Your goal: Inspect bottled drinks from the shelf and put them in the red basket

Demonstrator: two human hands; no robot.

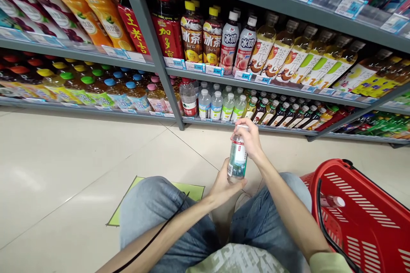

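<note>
I crouch in front of a drinks shelf. A small clear bottle (237,157) with a green and white label stands upright between my hands, above my knees. My left hand (224,185) cups its base from below, fingers wrapped round it. My right hand (250,135) is closed over its cap and neck from above. Both hands grip the same bottle.
A red shopping basket (361,209) sits on the floor at my right with a bottle (333,200) lying inside. Grey metal shelves (205,72) hold rows of tea, juice and water bottles. A shelf upright (174,106) meets the tiled floor ahead. A green floor mat (188,190) lies under my knees.
</note>
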